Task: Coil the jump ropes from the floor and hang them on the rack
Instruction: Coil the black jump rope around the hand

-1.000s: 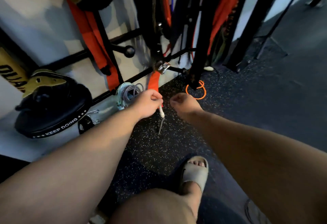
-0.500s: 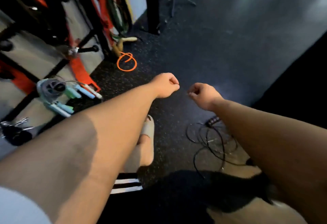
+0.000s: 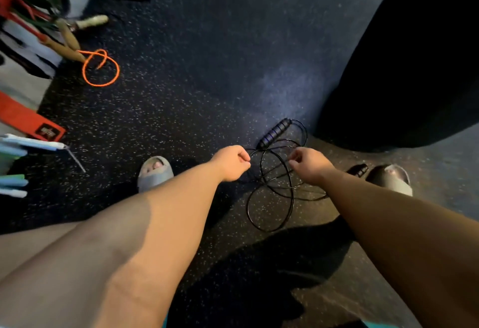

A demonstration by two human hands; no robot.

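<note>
A black jump rope [image 3: 270, 198] lies in loose tangled loops on the speckled floor between my feet. One black handle [image 3: 274, 133] points away from me; the other [image 3: 357, 169] lies by my right foot. My left hand [image 3: 230, 163] hovers as a fist at the loops' left edge, holding nothing. My right hand [image 3: 311, 165] hovers over their right side, thumb and fingers slightly apart; I cannot tell whether it touches the cord. An orange jump rope [image 3: 101, 68] with wooden handles [image 3: 67, 42] lies at the foot of the rack [image 3: 15, 11], far left.
Pale blue and green rope handles [image 3: 31, 143] and a red strap [image 3: 28, 120] stick out from the rack at the left edge. A large dark rounded object [image 3: 414, 68] fills the right side. My sandalled feet [image 3: 155, 172] [image 3: 391, 177] flank the black rope.
My view has swung right and down, away from the rack to the black rope. Both hands have dropped close over its loops. My left hand has let go of the hung rope.
</note>
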